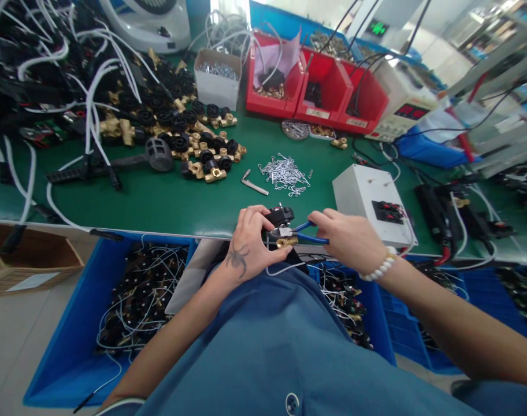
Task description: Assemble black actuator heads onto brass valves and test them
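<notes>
My left hand is closed on a brass valve with a black cap, held just over the table's front edge. My right hand grips the blue handles of a pair of pliers. The pliers' jaws are at the valve, between brass body and black cap; what they pinch is too small to tell. A white cable loops below the valve. Beyond my hands lie a pile of small metal clips and an L-shaped metal piece.
Many brass valves and a grey mallet-like tool lie at left on the green table. Red bins and a white box of screws stand behind. A grey switch box sits right. Blue crates are below.
</notes>
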A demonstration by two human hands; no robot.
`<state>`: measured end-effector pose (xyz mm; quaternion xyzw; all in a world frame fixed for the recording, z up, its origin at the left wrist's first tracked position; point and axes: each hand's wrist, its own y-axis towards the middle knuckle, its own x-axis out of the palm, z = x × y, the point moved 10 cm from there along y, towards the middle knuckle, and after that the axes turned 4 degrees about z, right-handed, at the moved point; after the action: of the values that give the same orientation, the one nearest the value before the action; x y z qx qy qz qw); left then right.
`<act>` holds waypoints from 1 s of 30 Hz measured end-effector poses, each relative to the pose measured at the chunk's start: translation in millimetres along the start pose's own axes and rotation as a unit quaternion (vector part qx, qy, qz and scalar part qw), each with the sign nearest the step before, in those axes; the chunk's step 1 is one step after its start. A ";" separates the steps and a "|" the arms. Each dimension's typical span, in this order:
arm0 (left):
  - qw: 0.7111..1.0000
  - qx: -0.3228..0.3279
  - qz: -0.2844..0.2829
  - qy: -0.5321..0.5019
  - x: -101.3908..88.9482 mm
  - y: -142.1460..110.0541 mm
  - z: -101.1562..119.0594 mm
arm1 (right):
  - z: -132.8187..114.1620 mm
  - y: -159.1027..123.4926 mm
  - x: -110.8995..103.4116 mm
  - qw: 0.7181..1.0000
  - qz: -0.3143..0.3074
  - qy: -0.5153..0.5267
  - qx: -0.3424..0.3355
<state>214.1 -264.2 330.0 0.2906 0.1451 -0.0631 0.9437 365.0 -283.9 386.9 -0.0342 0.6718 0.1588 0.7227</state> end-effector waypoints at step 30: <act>1.000 -0.014 0.013 0.012 -5.4 -0.8 -2.3 | -4.5 -2.0 22.0 0.892 -0.073 0.444 0.039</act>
<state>208.2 -263.4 329.4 0.2798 0.1536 -0.0456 0.9466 362.3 -283.0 364.6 -0.1222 0.9238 0.0479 0.3596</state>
